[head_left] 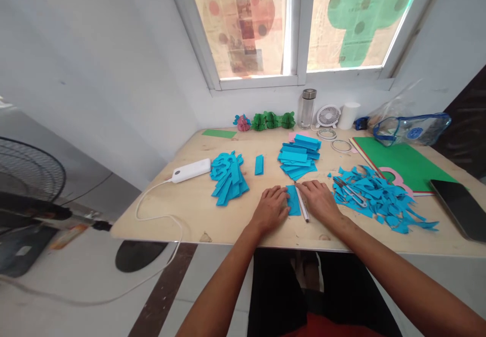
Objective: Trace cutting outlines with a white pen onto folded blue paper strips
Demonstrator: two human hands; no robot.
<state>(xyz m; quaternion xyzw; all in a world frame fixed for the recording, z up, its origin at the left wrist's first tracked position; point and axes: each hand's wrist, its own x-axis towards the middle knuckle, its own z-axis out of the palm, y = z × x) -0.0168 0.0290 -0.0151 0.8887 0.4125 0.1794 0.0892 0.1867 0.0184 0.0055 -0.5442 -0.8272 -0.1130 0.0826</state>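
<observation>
My left hand (pixel 270 206) rests palm down on the table, fingers spread, at the left edge of a small blue paper rectangle (pixel 293 202). A white pen (pixel 304 206) lies along the paper's right side. Against that pen rests my right hand (pixel 319 201), its fingers stretched out and its fingertips near the pen's dark tip. Just beyond both hands is a loose stack of blue paper pieces (pixel 296 157). Blue scraps (pixel 387 205), with white-handled scissors (pixel 353 193) among them, spread beside my right hand.
Cut blue shapes (pixel 230 182), a single blue strip (pixel 258 165) and a white power bank (pixel 192 170) lie left. At right are green sheets (pixel 410 162) and a phone (pixel 457 208). Along the wall stand a bottle (pixel 307 111) and a small fan (pixel 328 116).
</observation>
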